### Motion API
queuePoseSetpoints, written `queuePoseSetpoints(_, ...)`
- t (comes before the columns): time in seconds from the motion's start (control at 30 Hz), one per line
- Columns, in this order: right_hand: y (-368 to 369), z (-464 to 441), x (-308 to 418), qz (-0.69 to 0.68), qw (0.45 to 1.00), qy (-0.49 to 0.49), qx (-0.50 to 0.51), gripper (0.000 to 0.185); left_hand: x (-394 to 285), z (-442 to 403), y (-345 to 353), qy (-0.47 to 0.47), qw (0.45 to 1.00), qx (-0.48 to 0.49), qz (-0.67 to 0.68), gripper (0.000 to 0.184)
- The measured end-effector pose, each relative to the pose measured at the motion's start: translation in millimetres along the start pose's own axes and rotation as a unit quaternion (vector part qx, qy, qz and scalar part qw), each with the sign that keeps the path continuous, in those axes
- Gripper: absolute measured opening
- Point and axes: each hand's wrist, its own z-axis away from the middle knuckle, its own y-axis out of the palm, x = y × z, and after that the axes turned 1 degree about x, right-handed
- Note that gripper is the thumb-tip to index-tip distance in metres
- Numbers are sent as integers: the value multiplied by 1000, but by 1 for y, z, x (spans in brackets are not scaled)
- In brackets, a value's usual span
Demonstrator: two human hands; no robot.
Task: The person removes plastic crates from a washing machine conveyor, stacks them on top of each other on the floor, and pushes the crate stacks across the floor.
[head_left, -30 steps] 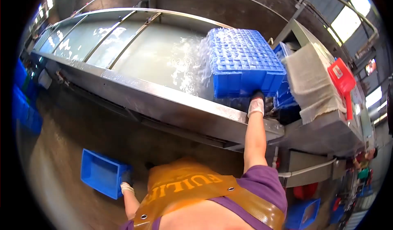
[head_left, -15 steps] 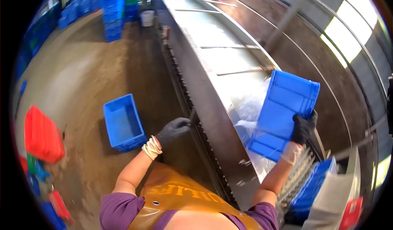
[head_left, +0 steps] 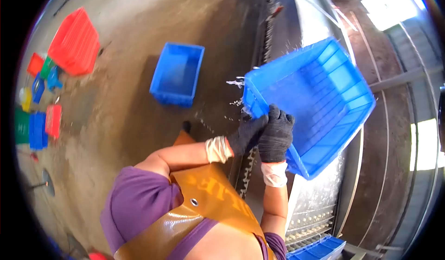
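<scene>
A large blue plastic crate (head_left: 310,93) is held tilted above the metal trough, its open inside turned up toward me. My right hand (head_left: 276,137), in a black glove, is closed over the crate's near rim. Close against it, my left hand (head_left: 248,132), also black-gloved, grips the same rim from below, its fingertips partly hidden. Water splashes off the crate's left corner. Under the crate runs the long metal trough (head_left: 320,190), with wet surfaces. A second blue crate (head_left: 176,72) stands upright on the wet floor to the left.
A stack of red crates (head_left: 74,42) stands at the upper left, with smaller red, green and blue containers beside it. Rows of pale pegs (head_left: 308,227) and another blue crate (head_left: 317,248) are at the trough's near end. A wall with pipes lies to the right.
The crate has come up out of the trough's water and turned with its opening toward me. My left hand has moved across to its rim. The view has swung left and down.
</scene>
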Motion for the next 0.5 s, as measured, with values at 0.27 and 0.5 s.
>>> queuePoseSetpoints(0.27,14,29,-48,-105,977,0,-188,43,-74,-10,-181,124,779,-265,-554,18)
queuePoseSetpoints(0.5,54,82,-175,-31,899,419,125,82,-141,26,-335,195,750,-340,-534,16)
